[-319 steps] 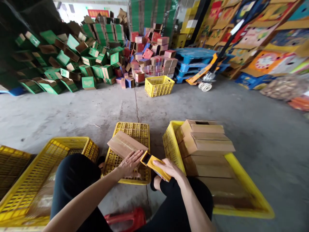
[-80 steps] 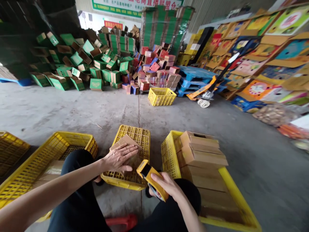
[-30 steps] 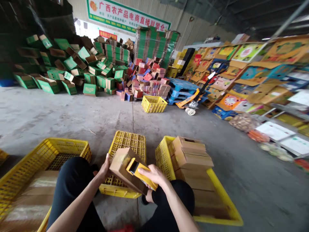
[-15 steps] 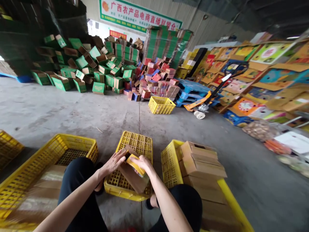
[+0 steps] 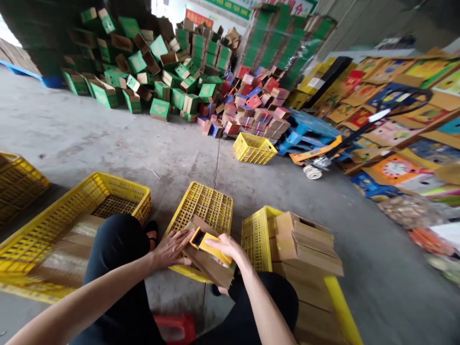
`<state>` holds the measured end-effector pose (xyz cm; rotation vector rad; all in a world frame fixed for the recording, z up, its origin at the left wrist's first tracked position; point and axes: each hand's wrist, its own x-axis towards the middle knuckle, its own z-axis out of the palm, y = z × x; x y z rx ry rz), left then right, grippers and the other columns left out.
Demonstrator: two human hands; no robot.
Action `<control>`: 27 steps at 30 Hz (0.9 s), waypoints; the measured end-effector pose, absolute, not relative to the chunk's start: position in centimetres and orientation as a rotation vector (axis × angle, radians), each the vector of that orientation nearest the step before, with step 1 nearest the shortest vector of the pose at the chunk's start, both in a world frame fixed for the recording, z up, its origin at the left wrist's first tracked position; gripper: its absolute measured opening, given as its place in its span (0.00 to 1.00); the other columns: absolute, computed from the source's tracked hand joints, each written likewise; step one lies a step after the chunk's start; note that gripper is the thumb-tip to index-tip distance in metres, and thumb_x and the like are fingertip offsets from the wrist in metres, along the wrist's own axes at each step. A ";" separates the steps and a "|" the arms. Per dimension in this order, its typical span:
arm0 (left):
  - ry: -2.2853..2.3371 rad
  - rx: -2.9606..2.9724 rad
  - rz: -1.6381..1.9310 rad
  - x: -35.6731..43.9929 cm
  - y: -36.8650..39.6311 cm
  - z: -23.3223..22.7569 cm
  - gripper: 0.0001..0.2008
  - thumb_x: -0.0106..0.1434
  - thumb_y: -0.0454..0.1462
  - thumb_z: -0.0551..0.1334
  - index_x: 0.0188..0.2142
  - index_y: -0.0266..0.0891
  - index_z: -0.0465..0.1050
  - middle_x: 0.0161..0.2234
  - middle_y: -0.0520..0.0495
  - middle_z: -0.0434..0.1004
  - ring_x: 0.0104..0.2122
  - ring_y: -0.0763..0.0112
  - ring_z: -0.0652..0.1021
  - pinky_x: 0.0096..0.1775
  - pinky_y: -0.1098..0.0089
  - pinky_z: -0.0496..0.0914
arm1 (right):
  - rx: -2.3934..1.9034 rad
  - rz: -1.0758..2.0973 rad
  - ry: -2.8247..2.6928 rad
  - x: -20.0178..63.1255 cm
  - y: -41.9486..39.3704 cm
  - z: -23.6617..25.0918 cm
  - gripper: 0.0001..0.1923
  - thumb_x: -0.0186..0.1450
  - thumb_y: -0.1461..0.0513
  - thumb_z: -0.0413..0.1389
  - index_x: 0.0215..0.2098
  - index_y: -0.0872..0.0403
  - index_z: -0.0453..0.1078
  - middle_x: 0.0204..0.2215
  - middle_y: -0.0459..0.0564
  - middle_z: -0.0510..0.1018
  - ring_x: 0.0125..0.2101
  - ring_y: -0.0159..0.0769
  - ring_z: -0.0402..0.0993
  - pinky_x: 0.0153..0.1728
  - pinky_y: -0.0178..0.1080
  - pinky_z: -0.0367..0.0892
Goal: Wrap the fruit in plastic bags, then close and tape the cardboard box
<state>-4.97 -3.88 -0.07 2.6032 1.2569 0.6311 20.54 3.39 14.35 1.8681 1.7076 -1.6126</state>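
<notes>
My right hand (image 5: 225, 246) is closed around a yellow tape dispenser (image 5: 212, 246), whose dark front end points left. The dispenser is over a flat brown cardboard box (image 5: 212, 268), apparently touching it. Across the box's left end lies my left hand (image 5: 173, 250), its fingers stretched out beside the dispenser's front and its thumb apart. The box sits at a slant on an upturned yellow plastic crate (image 5: 210, 203) between my knees. My hands hide part of the box, and any tape roll is hard to make out.
To my left, a yellow crate (image 5: 124, 179) holds taped cardboard boxes (image 5: 68, 254). On the right, another yellow crate (image 5: 257, 235) is heaped with folded cardboard boxes (image 5: 311, 244). A red plastic stool (image 5: 176, 328) shows below me. Farther off are a pallet jack (image 5: 319, 155) and piled green boxes (image 5: 160, 109).
The view has tipped downward. My right hand and the dispenser have shifted slightly right over the box. My left thumb now stands apart from the fingers, and the hand stays on the box.
</notes>
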 end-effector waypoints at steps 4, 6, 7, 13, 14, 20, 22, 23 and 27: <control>1.194 2.721 0.569 -4.9 -3.8 0.2 0.60 0.63 0.70 0.49 0.76 0.34 0.25 0.75 0.30 0.47 0.72 0.41 0.56 0.67 0.51 0.53 | 1.877 -1.623 1.743 20.4 2.7 14.1 0.18 0.69 0.52 0.59 0.29 0.57 0.73 0.16 0.52 0.77 0.18 0.40 0.78 0.19 0.37 0.75; 1.159 2.750 0.549 -5.0 -3.5 0.3 0.60 0.64 0.70 0.48 0.75 0.32 0.24 0.74 0.29 0.48 0.72 0.41 0.55 0.68 0.51 0.50 | 1.897 -1.627 1.756 20.3 2.5 13.9 0.19 0.69 0.51 0.59 0.29 0.57 0.73 0.16 0.53 0.77 0.19 0.41 0.78 0.18 0.36 0.74; 1.156 2.753 0.540 -5.0 -3.3 0.3 0.60 0.64 0.70 0.49 0.75 0.32 0.24 0.74 0.29 0.49 0.72 0.42 0.55 0.68 0.50 0.49 | 1.900 -1.623 1.760 20.4 2.5 13.7 0.19 0.69 0.51 0.59 0.29 0.58 0.73 0.16 0.54 0.77 0.19 0.41 0.78 0.17 0.36 0.74; 1.165 2.741 0.452 -5.3 -2.9 0.6 0.58 0.65 0.70 0.48 0.76 0.34 0.27 0.75 0.31 0.47 0.72 0.42 0.56 0.69 0.47 0.43 | 1.878 -1.624 1.747 20.9 2.8 13.5 0.22 0.70 0.49 0.58 0.28 0.59 0.74 0.16 0.55 0.78 0.17 0.40 0.78 0.16 0.34 0.72; 1.163 2.740 0.441 -5.3 -2.9 0.7 0.58 0.65 0.70 0.48 0.76 0.34 0.27 0.75 0.31 0.47 0.72 0.42 0.56 0.69 0.47 0.42 | 1.875 -1.625 1.744 21.0 2.7 13.6 0.22 0.70 0.49 0.58 0.29 0.59 0.74 0.16 0.55 0.78 0.18 0.40 0.78 0.16 0.33 0.72; 1.160 2.733 0.427 -5.4 -2.8 0.4 0.57 0.65 0.69 0.49 0.76 0.35 0.28 0.75 0.32 0.47 0.72 0.43 0.54 0.69 0.46 0.39 | 1.873 -1.611 1.752 21.3 2.2 14.1 0.22 0.70 0.48 0.57 0.30 0.58 0.73 0.15 0.52 0.77 0.18 0.39 0.79 0.18 0.33 0.74; 1.155 2.724 0.433 -5.3 -2.8 0.3 0.57 0.65 0.69 0.50 0.76 0.35 0.28 0.75 0.32 0.47 0.72 0.43 0.55 0.70 0.46 0.38 | 1.859 -1.624 1.770 21.7 2.1 14.3 0.23 0.70 0.47 0.57 0.30 0.58 0.74 0.16 0.52 0.78 0.19 0.40 0.79 0.19 0.34 0.74; 1.152 2.718 0.438 -5.2 -2.7 0.3 0.57 0.66 0.68 0.50 0.76 0.36 0.28 0.75 0.32 0.47 0.72 0.43 0.55 0.70 0.47 0.38 | 1.846 -1.633 1.780 21.9 2.1 14.4 0.23 0.70 0.46 0.57 0.30 0.58 0.74 0.16 0.53 0.78 0.19 0.41 0.79 0.19 0.35 0.75; 1.151 2.689 0.470 -5.2 -2.5 0.2 0.57 0.65 0.69 0.51 0.77 0.39 0.30 0.75 0.33 0.47 0.72 0.42 0.56 0.70 0.46 0.41 | 1.840 -1.644 1.798 22.8 1.9 14.7 0.24 0.69 0.45 0.57 0.30 0.58 0.75 0.18 0.56 0.79 0.20 0.41 0.81 0.20 0.34 0.75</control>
